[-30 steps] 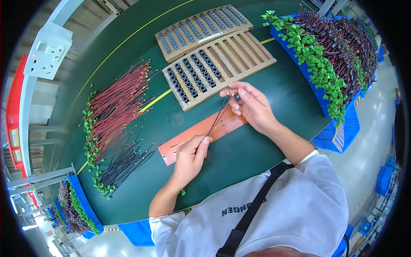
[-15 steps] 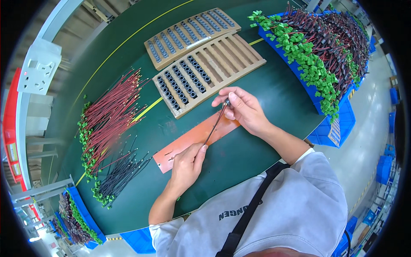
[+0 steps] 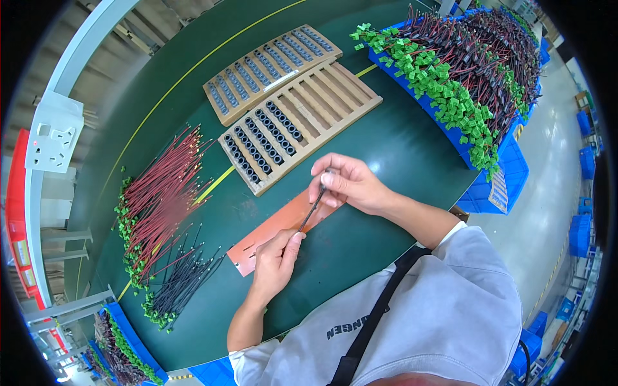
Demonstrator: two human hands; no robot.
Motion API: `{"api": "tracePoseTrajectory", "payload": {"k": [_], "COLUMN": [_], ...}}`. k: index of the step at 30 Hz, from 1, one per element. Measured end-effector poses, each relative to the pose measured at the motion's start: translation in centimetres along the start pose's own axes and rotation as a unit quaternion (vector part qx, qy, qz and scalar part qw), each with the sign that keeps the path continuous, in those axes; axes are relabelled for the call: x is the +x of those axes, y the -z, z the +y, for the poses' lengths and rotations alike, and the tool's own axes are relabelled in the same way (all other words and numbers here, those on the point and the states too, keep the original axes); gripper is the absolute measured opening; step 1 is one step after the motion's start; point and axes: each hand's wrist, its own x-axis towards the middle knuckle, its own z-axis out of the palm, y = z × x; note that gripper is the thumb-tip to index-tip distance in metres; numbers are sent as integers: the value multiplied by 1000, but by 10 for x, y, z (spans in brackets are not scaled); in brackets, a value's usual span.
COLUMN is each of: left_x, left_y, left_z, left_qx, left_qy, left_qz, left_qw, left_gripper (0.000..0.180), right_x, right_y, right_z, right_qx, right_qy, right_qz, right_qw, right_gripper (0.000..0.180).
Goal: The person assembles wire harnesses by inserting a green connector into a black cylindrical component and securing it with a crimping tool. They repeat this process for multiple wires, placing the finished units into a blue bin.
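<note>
My left hand [image 3: 275, 258] pinches the lower end of a thin dark wire [image 3: 313, 209] over an orange strip [image 3: 267, 233] lying on the green table. My right hand [image 3: 346, 184] holds the wire's upper end, fingers closed around it near a small dark ring. The wire runs slanted between the two hands. Just beyond my right hand lies a wooden slotted tray [image 3: 335, 96] with rows of black rings in its left slots.
A second slotted tray [image 3: 269, 65] lies farther back. Red wires with green connectors [image 3: 161, 199] and a bundle of black wires [image 3: 180, 283] lie at the left. A blue bin of wires [image 3: 473, 71] stands at the right; another blue bin [image 3: 125, 350] sits at the lower left.
Both hands stayed on the wire above the orange strip. The wire now sits steeper between them, with my right hand raised slightly toward the tray.
</note>
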Motion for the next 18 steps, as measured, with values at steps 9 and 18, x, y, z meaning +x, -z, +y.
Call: {"api": "tracePoseTrajectory", "payload": {"k": [9,18], "left_x": [-5,-20], "left_y": [2,17], "left_z": [3,14], "left_qx": [-43,-35], "left_qy": [63,59], "left_qz": [-28,-33], "left_qw": [997,997], "left_gripper": [20,21], "right_x": [-7,-5], "right_y": [-14,-27], "right_z": [26,30], "right_qx": [-61,-96], "right_qy": [-16,-44], "right_qz": [-123,-197], "right_qw": [990,975], "right_gripper": [12,18]}}
